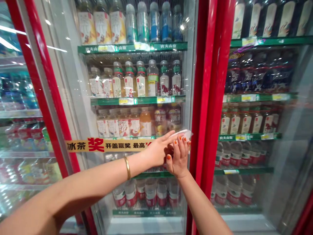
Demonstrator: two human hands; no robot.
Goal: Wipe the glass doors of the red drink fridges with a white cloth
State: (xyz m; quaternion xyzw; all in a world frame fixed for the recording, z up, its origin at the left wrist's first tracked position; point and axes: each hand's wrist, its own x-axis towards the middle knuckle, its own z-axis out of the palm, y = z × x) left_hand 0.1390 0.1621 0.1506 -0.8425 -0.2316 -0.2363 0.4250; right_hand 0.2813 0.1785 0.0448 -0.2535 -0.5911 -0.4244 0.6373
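My left hand [160,150], with a gold bangle at the wrist, reaches across a drinks cooler's glass door [139,163]. Its fingers point right and lie along a thin white, partly see-through sheet [184,133], like a tissue or plastic film. It appears gripped there, though the thumb is hidden. My right hand [179,158], with orange nails, overlaps the left fingertips. The right fingers stretch upward over the sheet's lower edge, the thumb apart at the left. Whether either hand touches the glass I cannot tell.
Bottled drinks [128,78] stand on several shelves behind the glass. A yellow printed strip [110,145] crosses the door behind my left forearm. Red frames [207,98] divide this door from a second cooler section at the right. More shelved drinks [22,137] are at the left.
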